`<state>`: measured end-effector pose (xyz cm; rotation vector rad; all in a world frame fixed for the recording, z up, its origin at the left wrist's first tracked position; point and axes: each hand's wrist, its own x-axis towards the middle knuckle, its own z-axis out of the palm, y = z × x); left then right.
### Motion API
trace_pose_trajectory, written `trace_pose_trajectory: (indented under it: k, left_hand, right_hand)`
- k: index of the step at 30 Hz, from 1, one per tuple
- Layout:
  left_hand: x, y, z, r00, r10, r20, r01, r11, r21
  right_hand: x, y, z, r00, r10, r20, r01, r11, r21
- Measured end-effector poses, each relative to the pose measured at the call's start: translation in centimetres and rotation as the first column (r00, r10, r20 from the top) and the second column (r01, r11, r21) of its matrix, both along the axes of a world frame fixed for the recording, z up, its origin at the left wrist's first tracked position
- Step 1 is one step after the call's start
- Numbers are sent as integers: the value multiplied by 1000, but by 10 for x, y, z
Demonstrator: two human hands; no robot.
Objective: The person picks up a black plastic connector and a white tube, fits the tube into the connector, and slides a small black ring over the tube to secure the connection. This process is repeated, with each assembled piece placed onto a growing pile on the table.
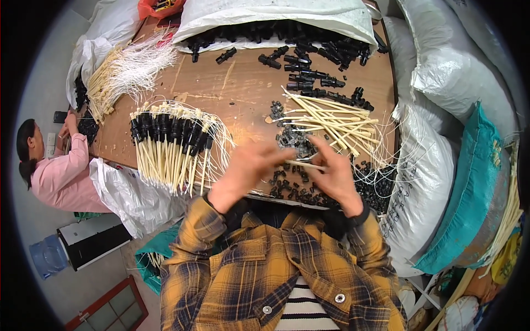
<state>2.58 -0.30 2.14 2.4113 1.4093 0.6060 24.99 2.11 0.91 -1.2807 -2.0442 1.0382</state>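
Note:
My left hand [245, 171] and my right hand [331, 174] meet over the near edge of the wooden table [232, 83]. Between their fingertips they pinch one thin cream tube [303, 164] lying crosswise. Just beyond the fingers lies a heap of small black caps [292, 140]. To the right of it sits a loose pile of cream tubes with white cords [337, 118]. On my left lies a row of finished tubes with black connectors [171, 138] fitted on their far ends.
Larger black connectors [309, 60] spill from a white sack [276, 16] at the far edge. A bundle of white cords [124, 71] lies far left. Another person in pink [61, 171] works at the table's left end. White sacks [425, 165] and a teal bag [469, 193] crowd the right.

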Motion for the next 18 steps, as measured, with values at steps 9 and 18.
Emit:
trace_pose_trajectory:
  k: [9, 18]
  left_hand:
    - [-37, 4, -26, 783, 613, 109, -481, 707, -518]
    - [9, 4, -14, 725, 595, 346, -195, 660, -725]
  right_hand:
    - [26, 22, 4, 392, -101, -914, -433, 857, -281]
    - [-24, -13, -17, 994, 15, -109, -17, 1000, -21]
